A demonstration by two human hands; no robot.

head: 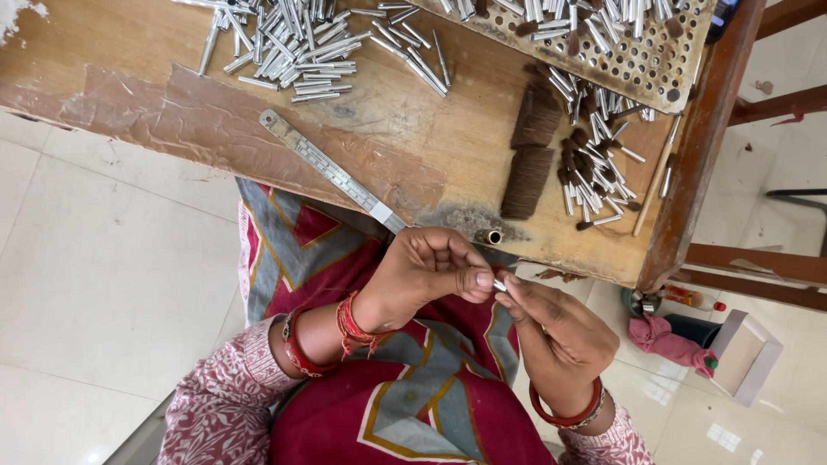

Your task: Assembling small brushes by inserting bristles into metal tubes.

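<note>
Wooden bench (413, 146) edge is close; we've got left hand (426, 275) and right hand (556, 336) fingertips pinched on one small metal tube (499, 284). Loose grip, and it probably drops floorward.

**Small metal piece all but lost between fingertips**

Only a glint of the small metal tube (499, 283) shows where the left hand (426, 274) and right hand (556, 336) pinch together; its length and ends are covered by the fingers. Beyond the fingertips, the perforated metal tray (655, 73) and the pile of metal tubes (301, 43) are cut off by the top edge. Below the wrists, both forearms run out of the bottom edge.
</note>
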